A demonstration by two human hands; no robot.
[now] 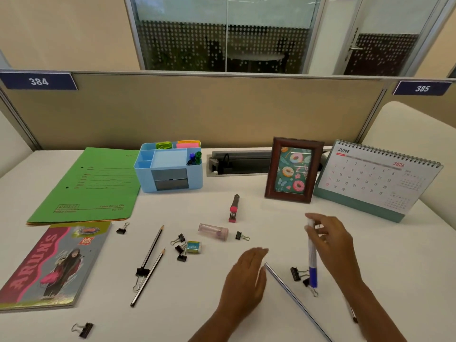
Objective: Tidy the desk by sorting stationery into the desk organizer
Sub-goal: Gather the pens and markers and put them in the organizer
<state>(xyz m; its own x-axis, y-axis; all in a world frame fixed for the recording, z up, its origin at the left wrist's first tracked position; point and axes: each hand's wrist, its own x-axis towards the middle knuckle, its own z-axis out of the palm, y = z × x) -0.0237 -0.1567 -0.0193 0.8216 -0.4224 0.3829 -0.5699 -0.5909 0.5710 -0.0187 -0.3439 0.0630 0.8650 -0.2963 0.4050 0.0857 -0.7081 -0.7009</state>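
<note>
Across the white desk (pixel 246 211) most of the sorting looks, to my eye, still ahead. At the far left lies the green file folder (pixel 91 186), with a notebook (pixel 51 265) nearer to me. On the far right stand a desk calendar (pixel 377 178) and a wooden photo frame (pixel 293 170). None of these seems to need moving.

The blue desk organizer (pixel 145 178) sits far, left of centre, beside the folder. It already holds sticky notes (pixel 188 144) at the back and a couple of markers (pixel 195 157) in its right-hand compartment. Its big middle tray and small left pockets look unfilled.

The right hand (pixel 333 240), near and to the right, pinches a white marker with a blue cap (pixel 311 255) by its upper end. The marker hangs almost upright, cap down, well apart from the organizer. The left hand (pixel 246 275) is flat, fingers straight and together, holding nothing. It hovers by the end of a long thin strip (pixel 296 302), perhaps a ruler, though I cannot tell whether it touches it.

Still loose on the desk:
- two pencils (pixel 151 248) near the left
- a small pink stapler (pixel 234 208) in the middle
- a pink translucent case (pixel 213 232) just nearer than the stapler
- an eraser (pixel 193 247) to the left of the case
- black binder clips (pixel 182 257) scattered from the notebook to the right hand

I would call the task early.
</note>
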